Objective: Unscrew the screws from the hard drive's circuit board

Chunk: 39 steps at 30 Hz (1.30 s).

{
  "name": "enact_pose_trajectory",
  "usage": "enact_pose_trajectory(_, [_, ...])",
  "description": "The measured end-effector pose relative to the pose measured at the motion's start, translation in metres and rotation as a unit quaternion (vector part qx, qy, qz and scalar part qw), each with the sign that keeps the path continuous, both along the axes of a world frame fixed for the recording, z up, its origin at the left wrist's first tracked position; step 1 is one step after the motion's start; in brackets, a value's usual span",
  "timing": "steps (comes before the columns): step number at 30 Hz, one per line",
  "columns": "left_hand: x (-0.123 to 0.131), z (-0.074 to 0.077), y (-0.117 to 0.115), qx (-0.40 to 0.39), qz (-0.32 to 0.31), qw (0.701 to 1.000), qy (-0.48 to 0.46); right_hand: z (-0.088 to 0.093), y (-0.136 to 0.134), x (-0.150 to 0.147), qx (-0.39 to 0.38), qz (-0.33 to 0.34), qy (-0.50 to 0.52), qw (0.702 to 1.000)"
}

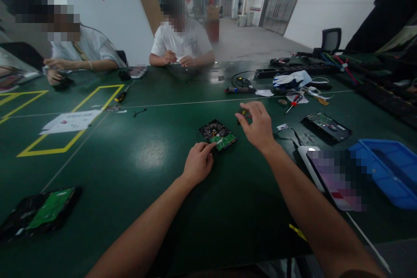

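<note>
A hard drive [217,134] lies on the green table, its green circuit board [224,141] facing up. My left hand [198,163] is at its near left edge: the index finger is stretched onto the board and the other fingers are bent, with no grip around the drive. Just right of the drive, my right hand [259,126] is raised above the table. Its thumb and index finger are curled in a pinch around a small dark thing with yellow on it [243,113], mostly hidden by the fingers.
Another hard drive [327,127] lies right, near a phone [335,178] and a blue tray [387,169]. A red screwdriver [295,102], gloves [293,79] and cables are behind. At left are a third drive [48,210], paper [71,121] and a yellow-black screwdriver [122,94]. Two people sit opposite.
</note>
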<state>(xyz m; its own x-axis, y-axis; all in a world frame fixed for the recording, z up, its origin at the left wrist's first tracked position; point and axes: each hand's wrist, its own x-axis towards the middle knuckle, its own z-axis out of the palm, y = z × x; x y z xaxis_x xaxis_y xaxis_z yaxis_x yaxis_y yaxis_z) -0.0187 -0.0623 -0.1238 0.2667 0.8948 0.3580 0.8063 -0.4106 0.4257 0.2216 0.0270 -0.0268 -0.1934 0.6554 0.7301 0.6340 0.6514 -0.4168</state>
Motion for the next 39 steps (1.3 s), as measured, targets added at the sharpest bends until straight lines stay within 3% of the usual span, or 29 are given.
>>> enact_pose_trajectory(21, [0.0, 0.0, 0.0, -0.001, -0.004, 1.0, 0.001, -0.006, 0.006, 0.002, -0.017, -0.007, 0.023, 1.0])
enact_pose_trajectory(25, [0.0, -0.002, 0.0, 0.0, -0.005, 1.0, -0.002, -0.006, 0.004, 0.0, -0.003, 0.021, 0.032, 0.999])
enact_pose_trajectory(32, [0.001, 0.0, 0.001, 0.001, -0.008, 1.0, -0.001, -0.011, 0.007, 0.0, -0.046, 0.028, 0.059, 0.997])
enact_pose_trajectory(39, [0.001, 0.001, -0.001, -0.001, -0.008, 1.0, 0.002, -0.012, 0.006, 0.0, -0.026, 0.018, 0.057, 0.998])
